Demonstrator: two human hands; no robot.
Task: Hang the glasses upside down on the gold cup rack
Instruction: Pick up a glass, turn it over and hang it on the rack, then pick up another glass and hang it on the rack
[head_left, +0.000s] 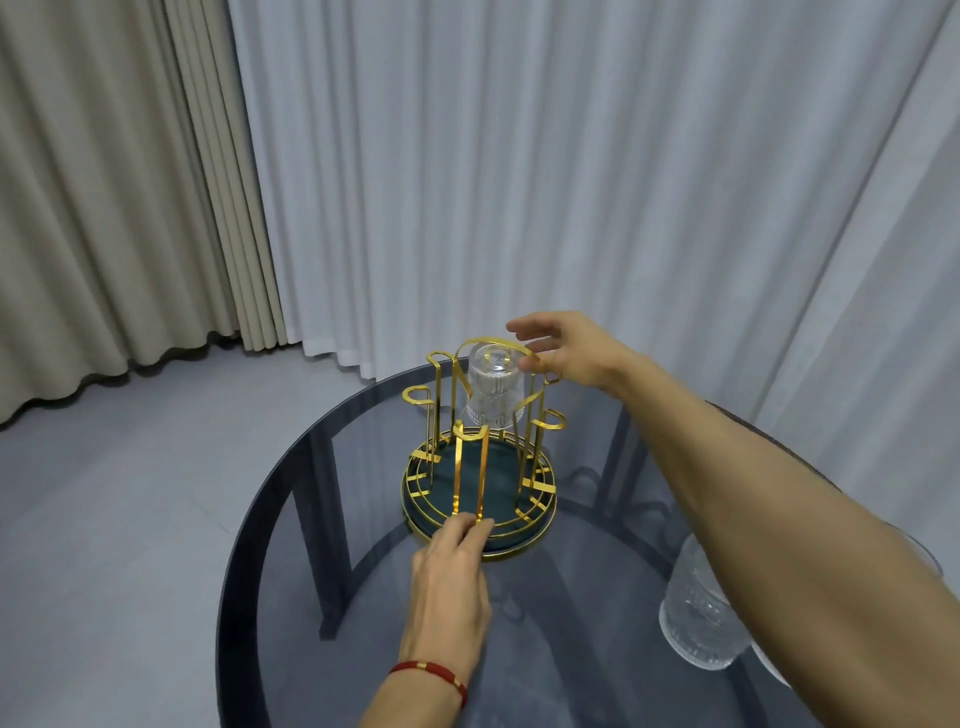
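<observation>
The rack (478, 483) is steadied at its base by the left hand (452, 582) so it's not tipped, while the upturned glass (493, 387) gets left on a far prong, right hand (571, 353) spread loose beside it.

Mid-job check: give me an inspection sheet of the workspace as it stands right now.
Surface: round dark glass table.
Job's things: gold cup rack with one upside-down glass on a far prong; two more glasses near right, partly behind forearm.
Clutter: nothing seen.
Hands: left hand grips rack base rim; right hand open beside the hung glass.
Cables: nothing seen.
Surroundings: white and beige curtains, grey floor.
</observation>
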